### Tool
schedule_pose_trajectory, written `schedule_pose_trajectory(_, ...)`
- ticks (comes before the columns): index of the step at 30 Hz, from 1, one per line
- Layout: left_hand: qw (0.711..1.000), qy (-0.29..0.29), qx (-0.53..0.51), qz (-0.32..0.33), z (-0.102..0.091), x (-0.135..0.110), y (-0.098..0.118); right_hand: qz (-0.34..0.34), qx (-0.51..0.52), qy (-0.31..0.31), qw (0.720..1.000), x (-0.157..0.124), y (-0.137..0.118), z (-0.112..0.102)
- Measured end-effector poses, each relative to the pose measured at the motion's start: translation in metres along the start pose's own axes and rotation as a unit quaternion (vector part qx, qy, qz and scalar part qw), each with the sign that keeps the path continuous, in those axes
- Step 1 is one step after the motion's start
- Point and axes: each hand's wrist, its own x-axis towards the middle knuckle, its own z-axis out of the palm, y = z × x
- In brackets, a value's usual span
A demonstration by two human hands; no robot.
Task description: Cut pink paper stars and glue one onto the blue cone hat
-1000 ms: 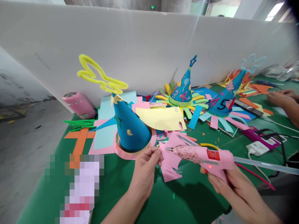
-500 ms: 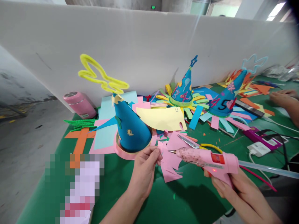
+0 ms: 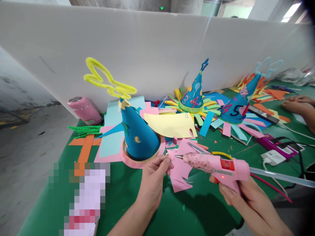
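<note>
My right hand [image 3: 236, 200] grips a pink hot glue gun [image 3: 209, 164] by its handle, with a clear glue stick [image 3: 278, 177] running out of its back. A small red light glows on its side. My left hand [image 3: 157, 173] is closed in a pinch on what looks like a small pink paper cutout [image 3: 170, 152], mostly hidden by the fingers. The gun's metal nozzle [image 3: 179, 157] points left, close to those fingertips. Just behind my left hand stands a blue paper cone hat [image 3: 140, 137] with a pink brim and a yellow fuzzy-wire shape [image 3: 108, 80] on its tip.
Pink paper scraps [image 3: 180, 177] and scissors [image 3: 197, 147] lie beneath the gun. Two more decorated cone hats [image 3: 193, 95] [image 3: 238, 101] stand behind. A purple power strip [image 3: 275, 144] with cables is at right, near another person's hand [image 3: 301, 105]. A pink bottle [image 3: 85, 109] leans at left.
The glue gun in my right hand has moved slightly left, bringing its nozzle nearer to my left fingertips. My left hand keeps its pinch, almost in the same place.
</note>
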Motion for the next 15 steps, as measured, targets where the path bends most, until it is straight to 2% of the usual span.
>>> schedule_pose_trajectory(8,0.999,-0.003,0.028,0.022,-0.0009,-0.002,-0.0008,-0.012,0.009,0.02,1.0,0.0036,-0.0122,0.004)
schedule_pose_trajectory(15,0.999,-0.008,0.03,0.023,-0.0022,-0.001,-0.0022,0.001,-0.004,0.028,1.0,-0.0022,-0.0039,0.0055)
